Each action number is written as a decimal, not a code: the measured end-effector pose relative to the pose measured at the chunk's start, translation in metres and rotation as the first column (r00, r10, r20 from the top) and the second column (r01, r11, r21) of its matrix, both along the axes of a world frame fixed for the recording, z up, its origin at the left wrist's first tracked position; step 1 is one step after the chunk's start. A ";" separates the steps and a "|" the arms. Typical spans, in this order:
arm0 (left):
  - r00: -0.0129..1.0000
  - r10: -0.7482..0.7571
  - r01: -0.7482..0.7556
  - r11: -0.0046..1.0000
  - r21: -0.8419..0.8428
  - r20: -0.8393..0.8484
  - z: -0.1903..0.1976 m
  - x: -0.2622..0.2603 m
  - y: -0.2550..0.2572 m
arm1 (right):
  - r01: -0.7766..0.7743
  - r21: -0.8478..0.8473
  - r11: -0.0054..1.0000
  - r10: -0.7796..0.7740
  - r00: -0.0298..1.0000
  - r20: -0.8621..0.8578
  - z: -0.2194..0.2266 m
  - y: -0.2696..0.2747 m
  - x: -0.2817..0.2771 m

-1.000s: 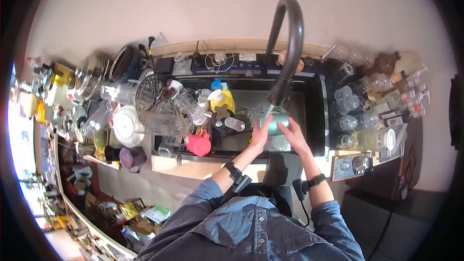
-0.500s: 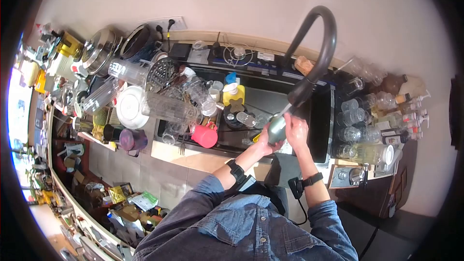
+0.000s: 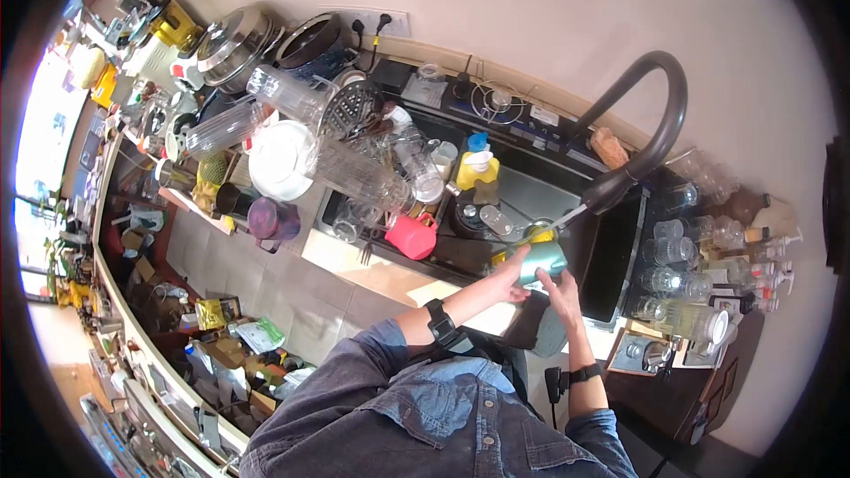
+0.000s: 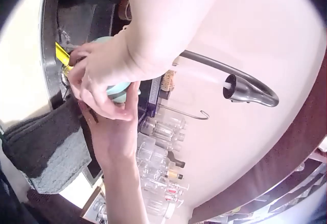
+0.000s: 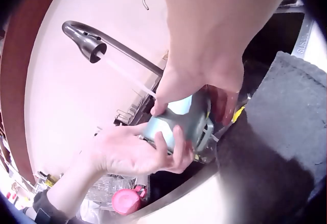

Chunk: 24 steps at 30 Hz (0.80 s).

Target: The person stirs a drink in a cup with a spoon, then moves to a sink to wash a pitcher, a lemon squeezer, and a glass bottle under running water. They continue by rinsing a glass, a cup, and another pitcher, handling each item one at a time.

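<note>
work in hand, as we judge it: rinsing the green cup [image 3: 543, 262], which is over the near edge of the sink [image 3: 613, 257]. the left hand [image 3: 503, 281] is curled round one side; the right hand [image 3: 564, 297] grips the other, thumb and fingers bent about it. water runs from the tap [image 3: 611, 189] towards the cup. we judge the next move calls for a steady hold on a wet surface while the cup is turned under the stream.

containers: we cannot tell whether the cup holds water. a yellow pump bottle [image 3: 478, 172] stands beyond the sink's clutter, its fill level unreadable. the pink cup [image 3: 413, 236] is tilted, its inside hidden. clear glasses [image 3: 673, 250] are grouped right of the sink, contents uncertain.
</note>
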<state>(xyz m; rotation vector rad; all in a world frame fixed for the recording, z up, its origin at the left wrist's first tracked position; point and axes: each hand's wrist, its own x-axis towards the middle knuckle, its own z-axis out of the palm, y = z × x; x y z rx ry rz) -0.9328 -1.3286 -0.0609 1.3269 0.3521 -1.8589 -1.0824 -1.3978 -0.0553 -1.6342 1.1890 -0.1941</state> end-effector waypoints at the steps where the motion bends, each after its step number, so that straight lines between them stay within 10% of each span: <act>1: 0.989 -0.048 0.047 0.999 0.012 0.142 0.009 0.004 0.004 | -0.078 0.056 0.995 0.082 0.994 -0.068 0.015 -0.001 -0.002; 5: 0.808 -0.235 0.322 0.944 -0.070 0.540 0.028 0.019 0.025 | -0.196 0.059 0.979 0.193 0.980 0.054 0.036 0.011 -0.006; 8: 0.487 -0.343 0.495 0.866 0.070 0.803 0.064 0.026 0.036 | -0.231 0.164 0.959 0.207 0.967 0.149 0.035 0.016 -0.004; 12: 0.124 -0.145 0.616 0.787 0.039 0.982 0.094 0.038 0.061 | -0.364 0.301 0.881 0.346 0.932 0.113 0.050 0.016 0.007; 15: -0.086 -0.036 0.643 0.762 0.083 0.996 0.123 0.052 0.082 | -0.464 0.301 0.833 0.470 0.881 0.055 0.045 0.014 0.012; 24: -0.296 0.090 0.290 0.957 0.000 0.951 0.234 0.147 0.167 | -0.594 0.005 0.804 0.574 0.774 -0.268 0.041 0.020 0.029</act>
